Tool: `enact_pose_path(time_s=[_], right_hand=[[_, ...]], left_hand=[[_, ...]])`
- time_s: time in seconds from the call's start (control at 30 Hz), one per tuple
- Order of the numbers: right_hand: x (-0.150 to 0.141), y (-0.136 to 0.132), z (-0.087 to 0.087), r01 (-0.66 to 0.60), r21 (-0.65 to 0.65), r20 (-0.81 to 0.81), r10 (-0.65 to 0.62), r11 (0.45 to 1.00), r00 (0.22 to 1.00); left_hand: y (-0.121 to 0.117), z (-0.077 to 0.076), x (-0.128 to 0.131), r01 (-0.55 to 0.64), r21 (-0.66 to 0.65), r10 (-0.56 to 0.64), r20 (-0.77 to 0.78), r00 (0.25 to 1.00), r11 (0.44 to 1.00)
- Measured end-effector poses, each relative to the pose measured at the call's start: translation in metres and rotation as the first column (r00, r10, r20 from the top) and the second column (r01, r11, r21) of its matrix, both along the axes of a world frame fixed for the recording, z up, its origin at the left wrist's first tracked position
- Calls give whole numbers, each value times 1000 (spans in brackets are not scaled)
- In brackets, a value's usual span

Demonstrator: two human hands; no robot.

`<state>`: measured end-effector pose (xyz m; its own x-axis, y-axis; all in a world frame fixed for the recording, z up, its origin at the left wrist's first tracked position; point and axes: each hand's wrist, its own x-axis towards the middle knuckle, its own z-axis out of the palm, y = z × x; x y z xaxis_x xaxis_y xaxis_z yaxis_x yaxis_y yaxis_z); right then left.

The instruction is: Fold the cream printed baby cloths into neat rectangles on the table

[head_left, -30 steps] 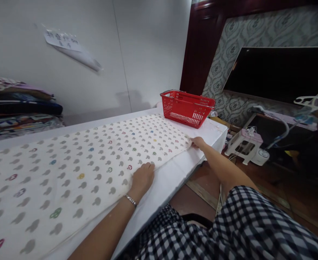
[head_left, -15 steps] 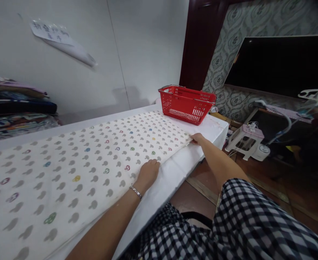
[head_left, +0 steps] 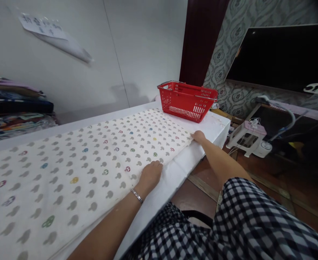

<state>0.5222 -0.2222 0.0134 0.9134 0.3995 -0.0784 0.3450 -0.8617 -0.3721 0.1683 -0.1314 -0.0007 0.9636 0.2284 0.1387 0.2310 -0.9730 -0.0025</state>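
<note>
A cream cloth (head_left: pixel 74 169) printed with grey and coloured mushroom shapes lies spread flat along a white-covered table (head_left: pixel 180 162). My left hand (head_left: pixel 150 175), with a silver bracelet at the wrist, rests on the cloth's near edge, its fingers curled over that edge. My right hand (head_left: pixel 198 136) is further right at the cloth's near right corner, and its fingers pinch that corner.
A red plastic basket (head_left: pixel 187 100) stands at the table's far right end. Folded fabrics (head_left: pixel 15 108) are stacked at the far left against the white wall. To the right, below the table, stand a small white stool (head_left: pixel 245 135) and a dark screen (head_left: pixel 283 57).
Both hands stay on the cloth's near edge. The left hand has slid a little to the right along it, and the view has shifted slightly.
</note>
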Motion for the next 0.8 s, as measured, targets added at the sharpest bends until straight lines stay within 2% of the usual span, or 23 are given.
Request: enact_pose_path(time_s=[0.2,0.37,0.43,0.57,0.63,0.8], right_hand=[[-8,-8,1,-77,-47,92,81,996,992],[-21,-13,8,-150,-1,239,146,989,960],[-30,-10,9,-279,7,305,264,960,915],[-48,3,2,-589,-82,303,583,804,754],[-54,8,-3,-634,-118,250,641,764,726],[-52,13,-7,-584,-206,151,615,785,774]], left_hand=[[-3,10,0,-39,-126,43,25,999,991],[-4,18,2,-158,-268,169,18,985,950],[-2,19,4,-175,-282,198,55,979,943],[8,14,8,-156,-206,184,123,975,966],[14,8,10,-175,-169,196,115,974,970],[21,-7,8,-235,-172,250,70,966,957]])
